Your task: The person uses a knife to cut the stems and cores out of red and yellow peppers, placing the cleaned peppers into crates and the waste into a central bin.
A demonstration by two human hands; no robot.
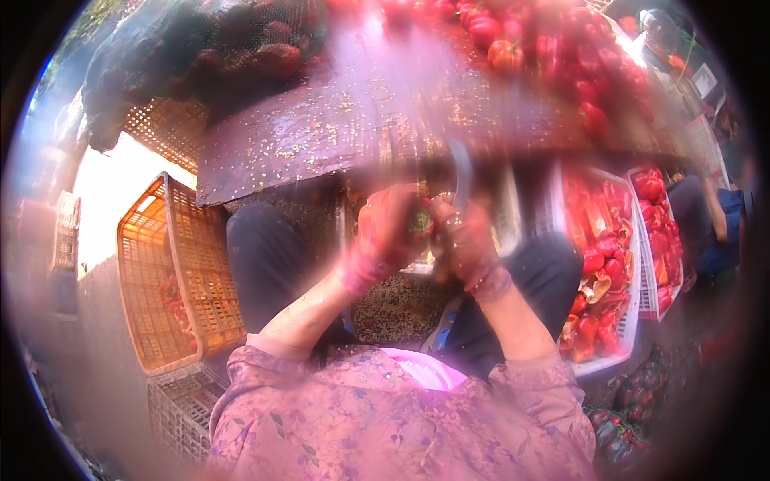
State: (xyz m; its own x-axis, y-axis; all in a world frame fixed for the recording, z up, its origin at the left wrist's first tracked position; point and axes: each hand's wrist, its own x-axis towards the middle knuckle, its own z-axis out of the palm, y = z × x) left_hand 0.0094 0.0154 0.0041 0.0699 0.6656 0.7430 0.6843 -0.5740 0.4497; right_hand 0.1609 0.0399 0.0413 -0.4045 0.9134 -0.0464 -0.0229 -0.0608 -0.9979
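Observation:
Between my knees, my gloved left hand (385, 225) is closed around a red bell pepper (421, 219), whose greenish part faces my other hand; blur hides its exact shape. My gloved right hand (469, 234) grips a knife, and its curved blade (461, 171) points up towards the table edge. Below both hands stands a light-coloured crate (419, 268), mostly hidden by them. Pale seeds lie scattered over the dark table (289, 138) in front of me. Whole red bell peppers (547, 54) are heaped at its far right.
A white crate of cut red peppers (628, 312) stands by my right knee, another crate (674, 288) beyond it. An orange plastic crate (174, 270) tilts at my left. A filled mesh sack (198, 66) rests at the upper left. Another person (722, 210) sits far right.

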